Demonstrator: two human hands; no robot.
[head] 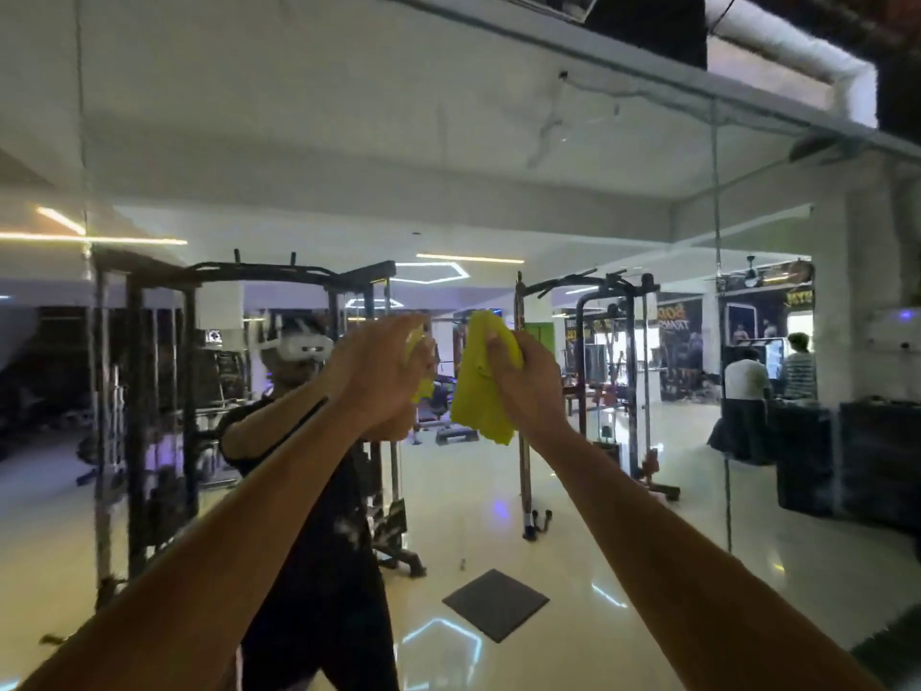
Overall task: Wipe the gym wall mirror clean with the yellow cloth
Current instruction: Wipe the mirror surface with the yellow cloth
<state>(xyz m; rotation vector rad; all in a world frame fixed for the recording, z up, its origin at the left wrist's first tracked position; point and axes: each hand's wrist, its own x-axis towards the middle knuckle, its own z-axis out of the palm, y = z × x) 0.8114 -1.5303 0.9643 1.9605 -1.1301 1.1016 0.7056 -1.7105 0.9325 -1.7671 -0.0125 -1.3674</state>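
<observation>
Both hands are raised at head height in front of the gym wall mirror [498, 491]. Right hand [528, 376]: fingers curled round the yellow cloth [481, 386], gripping its upper bunched part; the rest of the cloth hangs below and left of the fist, loose folds ending near wrist level. Left hand [383, 371]: seen from the back, fingers curled; bits of yellow show at its fingertips and under the palm, but whether that is a real fold of the cloth or the mirrored one cannot be told. A gap shows between the two hands, so they are near but apart.

Whether the cloth touches the glass is not clear from this view.

Mirror fills most of the frame; a vertical seam [720, 341] between panels runs right of the hands. Reflected in it: the person in a dark shirt wearing a white headset [304, 344], a black power rack [149, 391] on the left, a cable machine [613, 381] right of the cloth, a dark square floor mat [496, 604] on glossy pale tiles, and two people [762, 376] standing far back at right. Above the mirror's top edge, a white wall and a silver duct [787, 52] at upper right.
</observation>
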